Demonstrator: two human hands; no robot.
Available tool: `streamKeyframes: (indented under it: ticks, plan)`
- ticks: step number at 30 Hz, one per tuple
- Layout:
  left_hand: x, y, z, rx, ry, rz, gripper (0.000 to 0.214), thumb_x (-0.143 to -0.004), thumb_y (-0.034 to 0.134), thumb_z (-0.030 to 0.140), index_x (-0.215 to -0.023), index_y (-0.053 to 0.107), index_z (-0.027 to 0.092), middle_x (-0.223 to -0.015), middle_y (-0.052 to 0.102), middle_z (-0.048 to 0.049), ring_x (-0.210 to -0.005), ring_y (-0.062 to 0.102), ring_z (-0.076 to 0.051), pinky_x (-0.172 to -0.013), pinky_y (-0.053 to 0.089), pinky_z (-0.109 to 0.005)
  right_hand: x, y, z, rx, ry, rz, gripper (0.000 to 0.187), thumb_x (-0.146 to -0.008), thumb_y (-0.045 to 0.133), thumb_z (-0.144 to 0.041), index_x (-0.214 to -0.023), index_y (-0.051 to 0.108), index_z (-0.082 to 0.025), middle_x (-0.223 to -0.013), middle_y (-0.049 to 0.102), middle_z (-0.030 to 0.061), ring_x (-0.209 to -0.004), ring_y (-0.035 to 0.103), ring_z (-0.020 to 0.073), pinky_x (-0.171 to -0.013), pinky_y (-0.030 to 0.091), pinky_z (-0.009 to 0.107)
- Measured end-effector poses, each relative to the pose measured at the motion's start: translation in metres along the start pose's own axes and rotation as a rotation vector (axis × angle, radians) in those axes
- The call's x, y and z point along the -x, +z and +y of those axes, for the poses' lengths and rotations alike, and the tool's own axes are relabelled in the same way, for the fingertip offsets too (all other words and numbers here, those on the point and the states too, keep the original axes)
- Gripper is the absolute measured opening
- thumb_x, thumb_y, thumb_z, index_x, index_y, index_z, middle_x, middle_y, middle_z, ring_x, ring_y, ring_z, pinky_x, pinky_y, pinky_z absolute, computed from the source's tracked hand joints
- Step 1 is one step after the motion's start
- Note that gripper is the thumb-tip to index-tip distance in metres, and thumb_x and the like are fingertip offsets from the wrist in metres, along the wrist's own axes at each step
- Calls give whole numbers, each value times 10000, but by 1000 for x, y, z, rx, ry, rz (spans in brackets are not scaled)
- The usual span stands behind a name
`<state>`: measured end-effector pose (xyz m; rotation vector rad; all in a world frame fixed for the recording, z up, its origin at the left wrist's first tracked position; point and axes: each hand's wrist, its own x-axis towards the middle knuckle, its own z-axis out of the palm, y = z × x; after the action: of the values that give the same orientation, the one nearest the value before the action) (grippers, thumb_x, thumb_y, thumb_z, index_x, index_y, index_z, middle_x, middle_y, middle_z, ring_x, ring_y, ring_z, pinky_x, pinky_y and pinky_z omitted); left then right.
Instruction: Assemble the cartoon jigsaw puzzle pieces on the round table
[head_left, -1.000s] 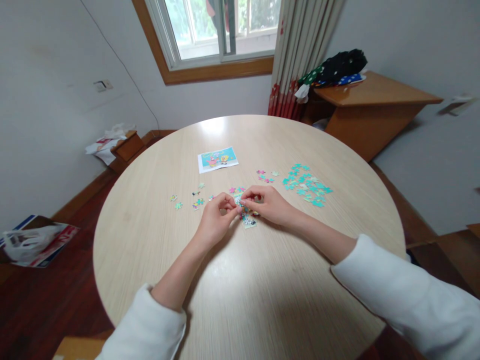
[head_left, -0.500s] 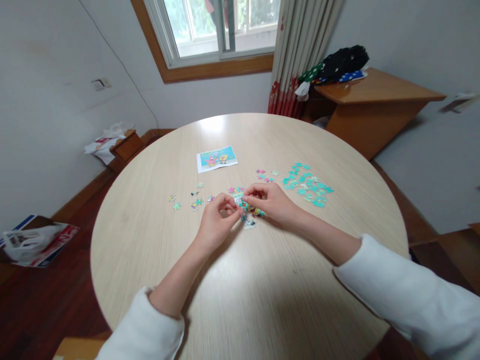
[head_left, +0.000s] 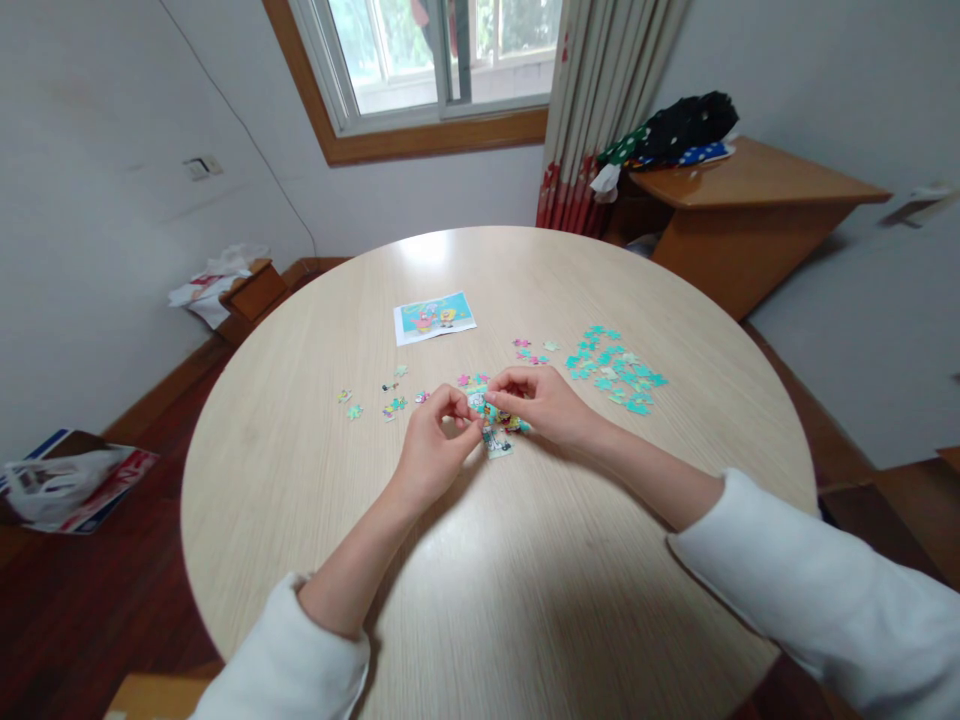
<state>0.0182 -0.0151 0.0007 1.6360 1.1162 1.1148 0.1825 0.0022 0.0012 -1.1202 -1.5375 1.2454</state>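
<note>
Both hands meet over a partly joined jigsaw puzzle (head_left: pixel 498 443) near the middle of the round table. My left hand (head_left: pixel 439 440) is closed, thumb and fingers pinching the left edge of a puzzle section (head_left: pixel 478 399). From the other side, my right hand (head_left: pixel 541 402) pinches the same section between thumb and forefinger. My fingers hide part of the joined pieces. Pink and teal puzzle pieces (head_left: pixel 472 380) lie just beyond my fingertips, and several loose pieces (head_left: pixel 395 407) are scattered left of my left hand.
Teal puzzle pieces (head_left: pixel 615 368) spread over the table (head_left: pixel 480 600) to the right. A few pink pieces (head_left: pixel 531 356) lie nearer the middle. A printed cartoon picture (head_left: pixel 435 318) rests farther back. Beyond the table stand a wooden desk (head_left: pixel 757 185) with cloths and a curtain (head_left: pixel 592 110).
Both hands stay almost in place at the puzzle. My left fingers shift very slightly; the loose pieces lie as before.
</note>
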Motion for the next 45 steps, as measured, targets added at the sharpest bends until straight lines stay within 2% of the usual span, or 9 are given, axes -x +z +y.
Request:
streamKeyframes:
  ticks: [12,17,20,24,38,45]
  plan:
    - [1,-3,-3,-2,-1,-31,163,-696,581,188,-632,432,194,-650,546,20,-678,533,-134,-675,400,-270,-2,-4,0,-11,-13,23,292,-657,695,-433,-670,621,-150,-641,593,2,-604,501,111,-592,397,272]
    - [-1,-2,-5,13,-26,2,81,-688,640,220,-693,571,179,-686,608,-1,-671,571,-137,-653,426,-263,-3,-6,0,-19,-8,5,280,-670,676,-432,-684,621,-158,-661,608,11,-618,520,120,-611,411,283]
    - [-2,-2,-6,2,-40,-29,107,-696,662,269,-746,652,175,-736,672,-35,-683,582,-150,-654,442,-273,-2,-5,-1,-27,-12,-14,255,-682,665,-410,-681,623,-158,-668,614,15,-629,528,122,-625,417,286]
    - [-1,-2,-7,-45,-38,-74,140,-729,631,299,-691,682,174,-697,692,-45,-637,556,-150,-620,427,-277,-1,-5,-2,-26,-7,-34,256,-696,653,-412,-676,631,-158,-671,617,14,-641,533,124,-635,423,287]
    - [0,-4,-4,-101,-59,-90,198,-728,606,314,-588,608,174,-581,592,-13,-580,494,-137,-573,380,-261,1,-4,1,49,-52,-37,229,-704,662,-384,-717,645,-156,-679,612,15,-622,514,121,-589,409,271]
    - [-1,-4,0,-136,-73,-63,296,-739,551,345,-499,479,187,-494,481,24,-524,420,-117,-531,331,-245,-2,-8,2,78,-73,80,261,-691,677,-413,-708,635,-156,-703,633,27,-663,548,134,-633,430,285]
